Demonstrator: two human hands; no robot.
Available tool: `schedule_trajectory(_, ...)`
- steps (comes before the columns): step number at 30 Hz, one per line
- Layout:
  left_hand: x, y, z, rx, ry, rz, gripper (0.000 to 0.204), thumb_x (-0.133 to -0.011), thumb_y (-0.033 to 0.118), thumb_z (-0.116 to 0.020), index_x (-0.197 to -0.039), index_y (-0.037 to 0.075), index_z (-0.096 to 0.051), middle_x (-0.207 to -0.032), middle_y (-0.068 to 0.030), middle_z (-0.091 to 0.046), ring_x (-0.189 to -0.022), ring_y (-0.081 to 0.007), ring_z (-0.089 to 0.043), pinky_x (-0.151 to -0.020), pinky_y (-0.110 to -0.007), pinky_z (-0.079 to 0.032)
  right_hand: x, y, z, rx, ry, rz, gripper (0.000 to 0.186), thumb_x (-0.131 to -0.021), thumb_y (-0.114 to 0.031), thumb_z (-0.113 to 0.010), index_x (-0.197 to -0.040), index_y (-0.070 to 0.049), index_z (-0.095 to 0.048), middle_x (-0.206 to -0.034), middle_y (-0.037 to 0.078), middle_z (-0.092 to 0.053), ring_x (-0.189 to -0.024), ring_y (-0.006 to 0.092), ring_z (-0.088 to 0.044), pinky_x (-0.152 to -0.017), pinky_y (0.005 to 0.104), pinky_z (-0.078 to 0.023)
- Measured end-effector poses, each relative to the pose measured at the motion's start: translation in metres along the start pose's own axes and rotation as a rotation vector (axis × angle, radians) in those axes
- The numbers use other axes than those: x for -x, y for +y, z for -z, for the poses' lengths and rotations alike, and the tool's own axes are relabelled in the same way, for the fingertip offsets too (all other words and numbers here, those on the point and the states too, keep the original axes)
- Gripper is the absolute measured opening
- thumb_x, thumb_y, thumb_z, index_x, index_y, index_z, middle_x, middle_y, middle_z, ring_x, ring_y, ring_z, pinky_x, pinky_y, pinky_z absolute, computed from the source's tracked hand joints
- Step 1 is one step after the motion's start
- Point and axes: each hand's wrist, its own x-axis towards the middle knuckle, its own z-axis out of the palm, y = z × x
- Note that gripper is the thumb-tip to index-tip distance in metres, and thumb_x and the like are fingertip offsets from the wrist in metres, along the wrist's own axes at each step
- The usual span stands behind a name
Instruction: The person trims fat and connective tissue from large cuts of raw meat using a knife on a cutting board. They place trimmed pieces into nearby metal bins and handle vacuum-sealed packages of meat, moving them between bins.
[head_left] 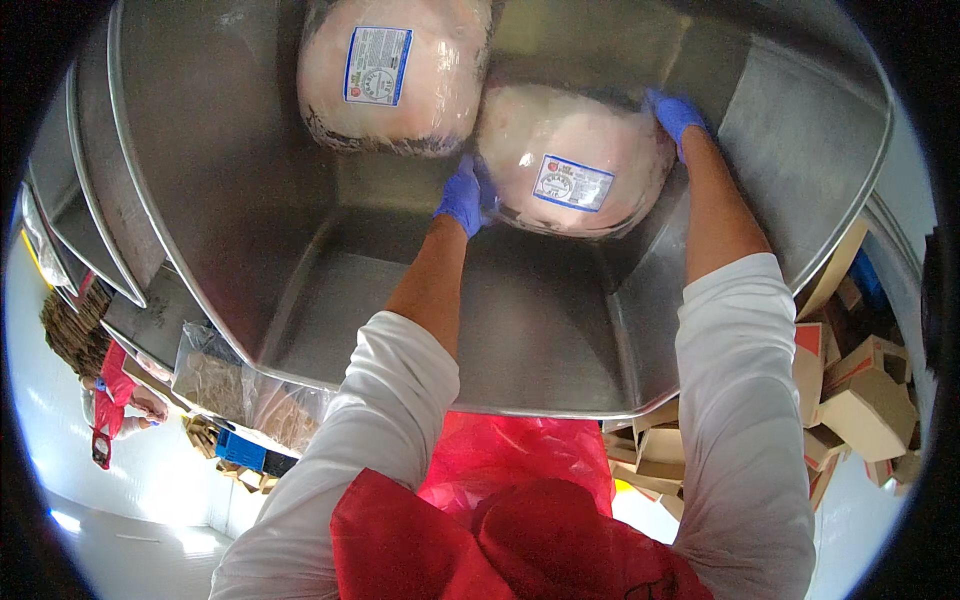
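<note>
Inside a deep metal bin [420, 300] lie two large plastic-wrapped cuts of pale meat. My hands, in blue gloves, grip the right-hand wrapped cut of meat [520, 140] from opposite sides. My left hand [463, 197] presses on its left edge, fingers partly hidden by the wrap. At its upper right edge is my right hand [676, 118], fingers curled around the side. This cut has a blue-bordered white label [573, 183] facing up. The second wrapped cut [440, 60] sits just beyond and to the left, touching or nearly touching it, also labelled.
More metal bins [85, 190] stand nested at the left. Below them lies clear plastic wrap [285, 405] over something brownish. Opened cardboard boxes [865, 400] are heaped at the right. Far left, a person in a red apron [115, 395] stands near a blue crate [240, 450].
</note>
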Motion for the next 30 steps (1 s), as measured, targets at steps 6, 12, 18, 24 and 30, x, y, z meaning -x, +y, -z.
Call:
schedule_trajectory(6, -0.006, 0.002, -0.009, 0.160, -0.017, -0.030, 0.042, -0.106, 0.050, -0.038, -0.092, 0.019, -0.064, -0.074, -0.0025, -0.060, -0.066, -0.0200, -0.057, -0.060, -0.037, -0.050, -0.007, 0.026, 0.007, -0.094, -0.002, -0.078, 0.047, -0.089, -0.047, -0.062, -0.110, -0.007, -0.073, -0.112, 0.014, -0.070, -0.097, 0.0277, -0.064, -0.087, 0.0420, -0.049)
schedule_trajectory(12, -0.076, -0.040, 0.065, -0.097, -0.101, -0.058, 0.046, -0.106, 0.049, -0.038, -0.108, 0.012, -0.066, -0.098, -0.0069, -0.068, -0.082, -0.0218, -0.063, -0.076, -0.039, -0.054, -0.003, 0.032, -0.006, -0.214, -0.174, -0.222, 0.032, -0.091, -0.046, -0.060, -0.093, -0.016, -0.073, -0.086, 0.005, -0.069, -0.077, 0.0209, -0.059, -0.071, 0.0387, -0.046)
schedule_trajectory(18, -0.067, -0.050, 0.052, 0.095, -0.037, -0.133, 0.044, -0.105, 0.044, -0.039, -0.110, 0.012, -0.069, -0.107, -0.0100, -0.071, -0.095, -0.0254, -0.066, -0.088, -0.041, -0.054, 0.006, 0.028, 0.002, -0.368, -0.383, -0.248, 0.029, -0.096, -0.042, -0.057, -0.093, -0.017, -0.072, -0.090, 0.005, -0.071, -0.081, 0.0216, -0.063, -0.077, 0.0386, -0.050)
schedule_trajectory(24, -0.033, -0.011, 0.024, 0.299, -0.181, 0.004, 0.046, -0.106, 0.042, -0.037, -0.121, 0.010, -0.067, -0.119, -0.0114, -0.069, -0.108, -0.0239, -0.065, -0.094, -0.040, -0.053, 0.006, 0.030, 0.008, -0.463, -0.438, -0.240, 0.038, -0.096, -0.047, -0.057, -0.108, -0.015, -0.073, -0.112, 0.008, -0.073, -0.101, 0.0237, -0.065, -0.091, 0.0414, -0.050)
schedule_trajectory(30, 0.006, 0.027, -0.006, -0.031, -0.219, -0.147, 0.046, -0.105, 0.039, -0.040, -0.121, 0.006, -0.068, -0.116, -0.0119, -0.071, -0.103, -0.0240, -0.067, -0.090, -0.040, -0.056, 0.024, 0.040, 0.003, -0.656, -0.400, -0.259, 0.048, -0.096, -0.048, -0.060, -0.124, -0.010, -0.069, -0.129, 0.010, -0.068, -0.117, 0.0245, -0.061, -0.102, 0.0419, -0.046)
